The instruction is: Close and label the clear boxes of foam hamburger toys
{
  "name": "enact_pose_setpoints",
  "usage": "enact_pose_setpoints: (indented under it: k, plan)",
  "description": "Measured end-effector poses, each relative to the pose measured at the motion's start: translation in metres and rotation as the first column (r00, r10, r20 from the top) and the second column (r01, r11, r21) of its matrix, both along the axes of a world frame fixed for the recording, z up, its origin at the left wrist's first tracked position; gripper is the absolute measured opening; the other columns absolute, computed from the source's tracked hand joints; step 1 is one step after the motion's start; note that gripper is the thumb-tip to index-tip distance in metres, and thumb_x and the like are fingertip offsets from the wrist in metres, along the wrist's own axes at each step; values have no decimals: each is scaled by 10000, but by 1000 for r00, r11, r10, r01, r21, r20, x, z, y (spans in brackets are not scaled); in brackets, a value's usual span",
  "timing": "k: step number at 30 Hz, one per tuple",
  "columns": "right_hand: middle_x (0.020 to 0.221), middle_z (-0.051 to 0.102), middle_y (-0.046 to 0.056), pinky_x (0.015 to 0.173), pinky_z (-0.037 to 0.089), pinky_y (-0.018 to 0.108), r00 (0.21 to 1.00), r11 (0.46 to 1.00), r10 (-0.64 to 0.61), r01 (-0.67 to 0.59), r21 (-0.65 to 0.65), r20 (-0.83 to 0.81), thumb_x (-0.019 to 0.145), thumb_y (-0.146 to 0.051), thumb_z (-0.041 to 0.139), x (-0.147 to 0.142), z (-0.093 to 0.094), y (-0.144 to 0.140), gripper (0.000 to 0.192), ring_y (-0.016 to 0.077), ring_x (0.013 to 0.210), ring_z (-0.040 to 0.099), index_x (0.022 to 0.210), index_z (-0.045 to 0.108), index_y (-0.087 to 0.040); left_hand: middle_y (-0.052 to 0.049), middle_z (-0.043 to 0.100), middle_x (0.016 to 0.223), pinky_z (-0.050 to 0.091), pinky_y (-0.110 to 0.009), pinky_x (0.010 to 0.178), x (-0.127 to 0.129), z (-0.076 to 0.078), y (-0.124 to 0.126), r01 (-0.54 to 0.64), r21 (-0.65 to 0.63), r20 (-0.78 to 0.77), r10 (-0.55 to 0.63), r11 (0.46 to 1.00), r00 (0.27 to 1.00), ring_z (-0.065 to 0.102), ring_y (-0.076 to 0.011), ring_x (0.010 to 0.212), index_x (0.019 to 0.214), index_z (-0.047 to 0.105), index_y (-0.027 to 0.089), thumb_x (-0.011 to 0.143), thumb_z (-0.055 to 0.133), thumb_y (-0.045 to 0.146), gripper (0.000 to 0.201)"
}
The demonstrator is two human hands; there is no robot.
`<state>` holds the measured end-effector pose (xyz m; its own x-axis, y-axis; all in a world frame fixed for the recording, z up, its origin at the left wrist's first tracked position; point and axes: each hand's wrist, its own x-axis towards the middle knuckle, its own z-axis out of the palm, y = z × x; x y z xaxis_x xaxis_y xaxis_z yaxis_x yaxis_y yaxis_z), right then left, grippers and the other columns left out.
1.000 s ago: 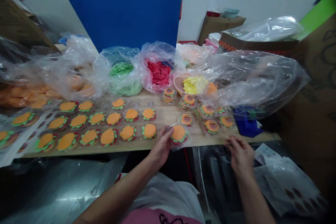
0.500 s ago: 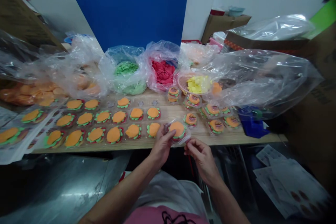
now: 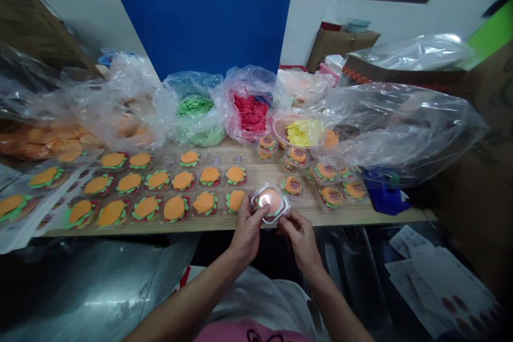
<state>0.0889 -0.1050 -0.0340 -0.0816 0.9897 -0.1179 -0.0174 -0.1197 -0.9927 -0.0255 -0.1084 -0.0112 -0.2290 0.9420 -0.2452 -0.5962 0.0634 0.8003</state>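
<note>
Over the front edge of the table, my left hand grips a small clear plastic box by its left side, thumb on top. Through its shiny lid shows a toy burger with an orange bun and green edging. The fingers of my right hand are pinched together at the box's lower right corner. Just left of it lies another boxed burger, the closest of several in rows. To the right sits a boxed burger with a printed bun.
Along the back stand plastic bags of green pieces and red pieces, and a basket with yellow pieces. A large clear bag and a blue tape dispenser are at right. Printed sheets lie lower right.
The box's lid now lies over the burger and reflects light. My right hand has moved slightly left, in against the box's corner.
</note>
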Motion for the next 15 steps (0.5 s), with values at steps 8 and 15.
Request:
enact_pose_setpoints:
  k: [8, 15]
  plan:
    - [641, 554, -16, 558, 414, 230, 949, 944, -310, 302, 130, 53, 717, -324, 623, 11, 4, -10, 156, 117, 568, 488, 768, 608, -178, -28, 582, 971, 434, -229, 732, -7, 3, 4, -72, 47, -67, 75, 996, 995, 551, -135, 855, 982, 511, 197, 673, 652, 227, 341]
    - [634, 590, -6, 514, 415, 242, 987, 992, -127, 129, 5, -101, 675, -335, 662, -11, 5, -9, 144, 124, 543, 490, 680, 644, -191, -32, 587, 963, 421, -235, 776, -2, 7, -4, -81, 78, -93, 88, 994, 992, 549, -145, 871, 985, 510, 193, 647, 671, 210, 375]
